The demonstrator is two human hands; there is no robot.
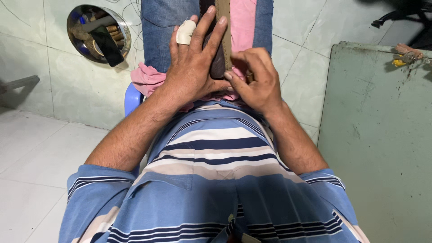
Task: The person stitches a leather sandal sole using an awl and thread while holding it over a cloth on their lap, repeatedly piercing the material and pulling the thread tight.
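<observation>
Clearly the work is mid-way: a dark shoe lies on the person's lap, on a pink cloth spread over the jeans, with a tan strap running along its length away from the body. The left hand lies flat over the left side of the shoe, fingers stretched out and pressing it down rather than curled around it; one finger wears a white bandage. The right hand sits at the near end of the shoe, just right of the strap, its fingertips pinched together at the strap's edge. Whether they pinch a needle, a thread or the strap itself is too small to tell. A thin pale thread shows above the bandaged finger.

As a judgement, the strap looks already laid in place along the shoe, and the hands are busy at its near end, so fastening there seems in hand; how much of the far length is finished is hidden by the left hand and the frame edge.

Left of the shoe, on the tiled floor, stands a metal bowl of tools. Right of the shoe is a worn green tabletop with small scraps at its far corner.
</observation>
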